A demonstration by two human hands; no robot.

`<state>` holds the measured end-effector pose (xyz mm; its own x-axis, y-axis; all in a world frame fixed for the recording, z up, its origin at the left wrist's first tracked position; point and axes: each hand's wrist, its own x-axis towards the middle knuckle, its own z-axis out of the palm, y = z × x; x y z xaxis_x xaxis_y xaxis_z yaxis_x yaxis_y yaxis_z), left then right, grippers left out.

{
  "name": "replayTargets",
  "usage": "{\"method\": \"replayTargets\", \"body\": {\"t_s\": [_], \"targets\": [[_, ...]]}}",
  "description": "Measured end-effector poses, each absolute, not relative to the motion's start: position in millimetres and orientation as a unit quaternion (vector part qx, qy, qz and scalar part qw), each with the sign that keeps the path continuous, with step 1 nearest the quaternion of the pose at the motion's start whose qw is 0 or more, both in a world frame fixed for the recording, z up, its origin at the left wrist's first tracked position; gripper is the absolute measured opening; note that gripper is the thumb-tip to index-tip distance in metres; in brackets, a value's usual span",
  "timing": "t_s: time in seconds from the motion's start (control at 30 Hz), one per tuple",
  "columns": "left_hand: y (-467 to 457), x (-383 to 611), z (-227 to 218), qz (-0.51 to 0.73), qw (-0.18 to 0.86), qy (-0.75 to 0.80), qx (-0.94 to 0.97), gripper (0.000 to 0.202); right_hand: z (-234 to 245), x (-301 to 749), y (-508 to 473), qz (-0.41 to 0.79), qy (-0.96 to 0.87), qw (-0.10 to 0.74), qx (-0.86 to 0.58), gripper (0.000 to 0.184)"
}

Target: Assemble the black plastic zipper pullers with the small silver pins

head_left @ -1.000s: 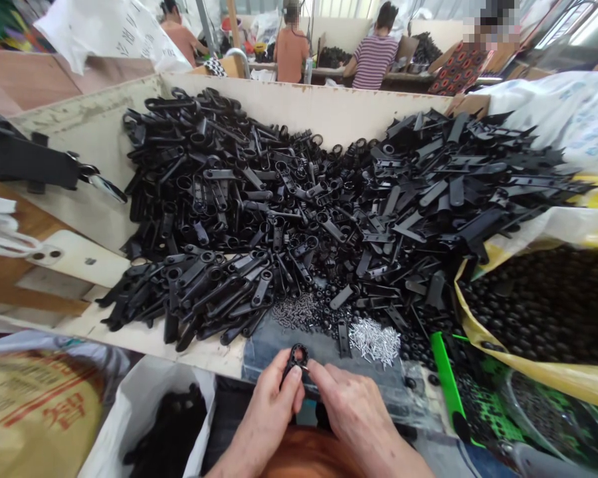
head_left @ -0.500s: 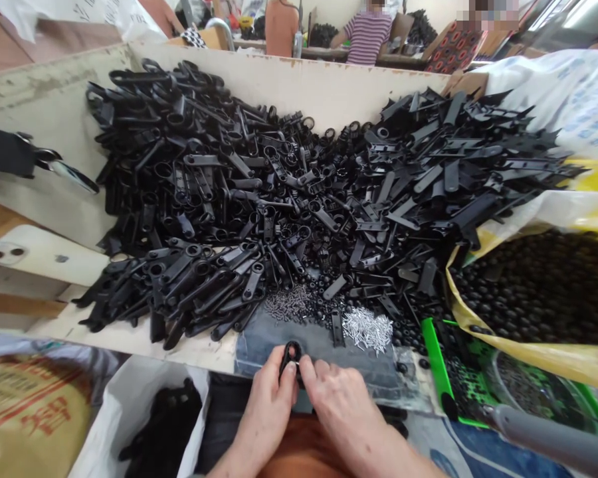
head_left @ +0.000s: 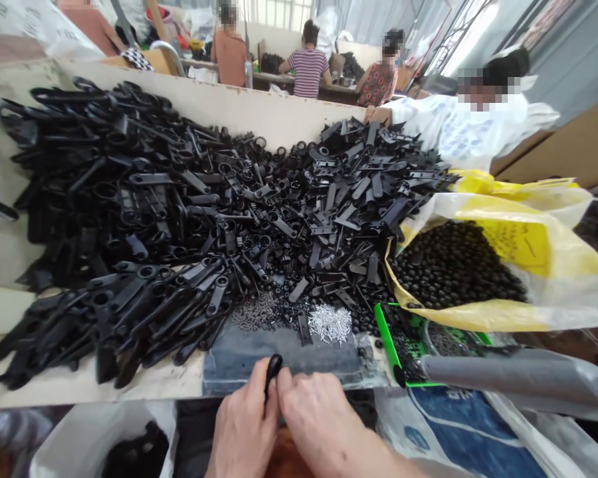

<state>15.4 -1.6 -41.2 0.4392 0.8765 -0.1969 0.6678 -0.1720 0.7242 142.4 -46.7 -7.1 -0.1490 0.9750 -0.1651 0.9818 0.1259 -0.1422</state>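
At the bottom centre my left hand (head_left: 243,428) and my right hand (head_left: 315,425) are pressed together, both closed round one small black plastic part (head_left: 272,372) whose rounded end sticks up between the fingertips. They hover at the near edge of a dark grey mat (head_left: 259,355). Just beyond the mat lie a small heap of shiny metal pins (head_left: 330,323) and a heap of darker small screws (head_left: 256,314). Behind these rises a big pile of black plastic levers (head_left: 179,219) that fills the bench.
A yellow and clear bag of small black round pieces (head_left: 458,265) sits at the right, a green tray (head_left: 386,338) below it. A grey tube (head_left: 508,372) juts in from the right. A white bag (head_left: 99,441) hangs at lower left. Several people work at tables behind.
The view has swung right and down. The black part, earlier held with its ring facing me, is now turned edge-on between my fingers, and my hands have closed more tightly round it.
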Motion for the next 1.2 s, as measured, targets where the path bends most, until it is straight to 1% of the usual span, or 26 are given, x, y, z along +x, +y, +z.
{"method": "replayTargets", "body": {"t_s": [0.1, 0.17, 0.23, 0.27, 0.33, 0.37, 0.43, 0.5, 0.57, 0.6, 0.7, 0.77, 0.83, 0.9, 0.93, 1.03, 1.13, 1.2], "targets": [[7.4, 15.6, -35.1, 0.145, 0.352, 0.542, 0.749, 0.025, -3.4, 152.3, -64.9, -0.076, 0.746, 0.015, 0.661, 0.023], [17.4, 13.6, -29.8, 0.14, 0.311, 0.607, 0.718, 0.019, -1.5, 167.1, -74.7, -0.064, 0.757, -0.007, 0.65, 0.016], [24.5, 13.9, -24.0, 0.146, 0.329, 0.616, 0.7, 0.015, 2.1, 187.5, -72.8, -0.037, 0.754, -0.031, 0.655, 0.01], [25.9, 16.1, -21.8, 0.156, 0.379, 0.587, 0.699, 0.012, 4.3, 198.2, -65.9, -0.023, 0.736, -0.048, 0.675, 0.012], [25.3, 23.8, -20.3, 0.176, 0.513, 0.516, 0.663, 0.008, 7.4, 217.2, -42.3, -0.044, 0.698, -0.066, 0.712, 0.023], [24.4, 27.9, -21.2, 0.194, 0.579, 0.503, 0.612, 0.009, 7.5, 224.4, -27.9, -0.05, 0.669, -0.078, 0.737, 0.028], [24.0, 33.4, -25.0, 0.218, 0.671, 0.511, 0.49, 0.017, 3.4, 232.7, -0.6, -0.098, 0.615, -0.09, 0.778, 0.027], [26.3, 32.3, -28.2, 0.229, 0.718, 0.507, 0.418, 0.026, -5.0, 233.3, 18.3, -0.135, 0.591, -0.102, 0.789, 0.024], [29.7, 25.8, -27.9, 0.241, 0.756, 0.476, 0.379, 0.033, -13.8, 229.3, 25.7, -0.15, 0.591, -0.116, 0.784, 0.016], [31.0, 21.7, -26.5, 0.248, 0.78, 0.456, 0.35, 0.033, -17.0, 227.1, 25.4, -0.153, 0.594, -0.124, 0.78, 0.014], [31.5, 12.2, -20.3, 0.263, 0.826, 0.423, 0.264, 0.03, -17.0, 224.3, 12.9, -0.161, 0.591, -0.146, 0.777, 0.017], [29.9, 10.5, -17.7, 0.273, 0.834, 0.418, 0.233, 0.031, -9.2, 224.2, -0.1, -0.175, 0.58, -0.207, 0.768, 0.023], [27.8, 12.1, -17.1, 0.286, 0.834, 0.418, 0.22, 0.034, 0.7, 221.2, -12.3, -0.197, 0.569, -0.32, 0.731, 0.028], [25.9, 15.8, -17.5, 0.298, 0.836, 0.411, 0.21, 0.035, 7.8, 212.9, -20.7, -0.2, 0.561, -0.425, 0.681, 0.026], [25.2, 18.0, -17.6, 0.305, 0.837, 0.405, 0.204, 0.034, 9.1, 206.9, -23.0, -0.189, 0.556, -0.461, 0.665, 0.023], [24.8, 25.1, -15.0, 0.33, 0.849, 0.375, 0.171, 0.028, 4.3, 185.5, -23.4, -0.145, 0.534, -0.525, 0.647, 0.015], [26.8, 31.0, -8.8, 0.359, 0.859, 0.345, 0.118, 0.021, -6.7, 167.1, -19.8, -0.141, 0.548, -0.548, 0.616, 0.011], [28.4, 33.6, -4.8, 0.362, 0.867, 0.332, 0.087, 0.018, -13.0, 159.6, -18.3, -0.134, 0.582, -0.553, 0.58, 0.012]]}}
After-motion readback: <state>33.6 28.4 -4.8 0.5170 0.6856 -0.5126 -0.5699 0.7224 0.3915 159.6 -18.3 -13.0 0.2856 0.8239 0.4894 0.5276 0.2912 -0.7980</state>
